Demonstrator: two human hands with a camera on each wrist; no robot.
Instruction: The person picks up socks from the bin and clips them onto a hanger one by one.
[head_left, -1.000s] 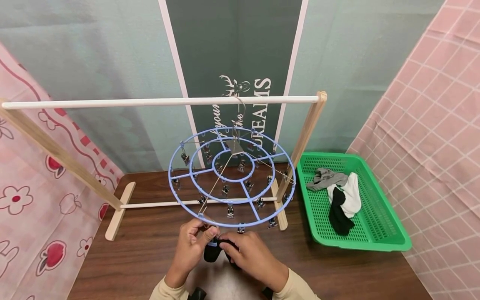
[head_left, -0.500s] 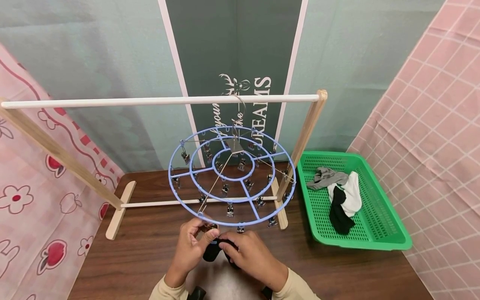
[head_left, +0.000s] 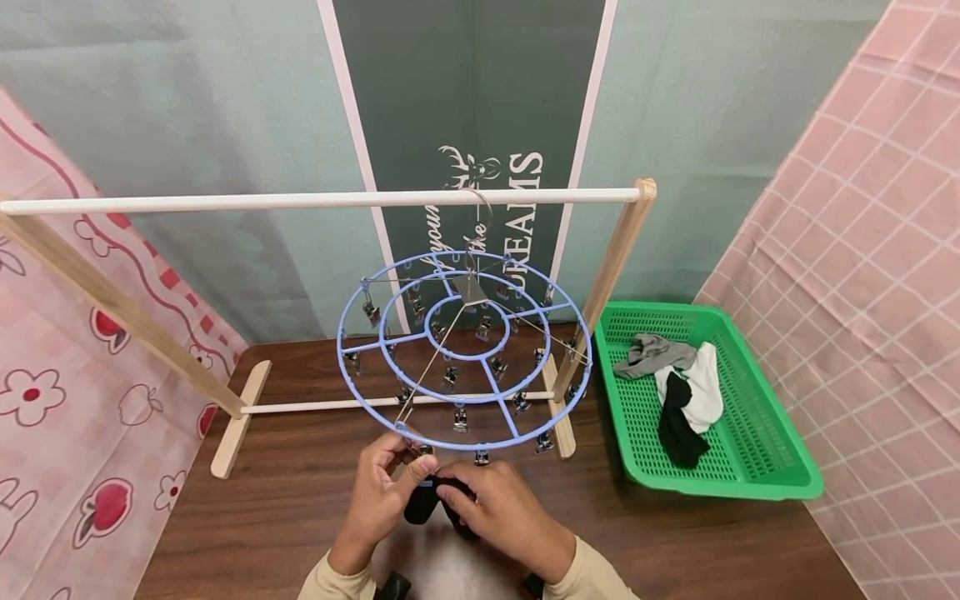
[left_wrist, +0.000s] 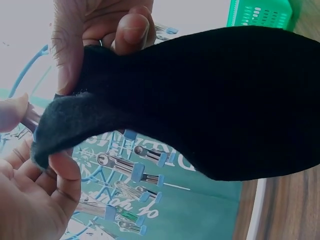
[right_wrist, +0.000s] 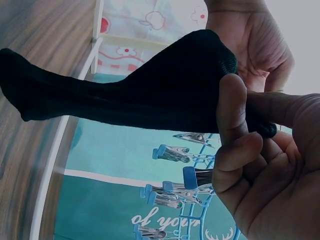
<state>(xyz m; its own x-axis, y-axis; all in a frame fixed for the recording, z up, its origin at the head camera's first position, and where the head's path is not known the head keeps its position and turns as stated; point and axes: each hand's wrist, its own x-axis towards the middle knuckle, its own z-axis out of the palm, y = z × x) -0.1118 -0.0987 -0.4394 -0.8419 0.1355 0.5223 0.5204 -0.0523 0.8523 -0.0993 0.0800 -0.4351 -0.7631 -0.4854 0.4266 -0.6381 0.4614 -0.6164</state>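
Note:
My left hand is just under the near rim of a round blue clip hanger. Its thumb and fingers pinch a metal clip, mostly hidden by the fingers. My right hand pinches the top of a black sock between thumb and fingers. In the head view the black sock hangs as two dark lobes below the hands; whether these are one sock or two I cannot tell. The sock's edge lies against the left fingers in the left wrist view. The clip's grip on the fabric is hidden.
The hanger hooks over a white rod on a wooden stand. Several other clips, such as this clip, dangle from its rings. A green basket on the right holds a grey cloth, a white cloth and a black cloth.
Both hands stay nearly in place. The black sock's left lobe has shifted slightly to the left, and less of the clip's blue tip shows against it.

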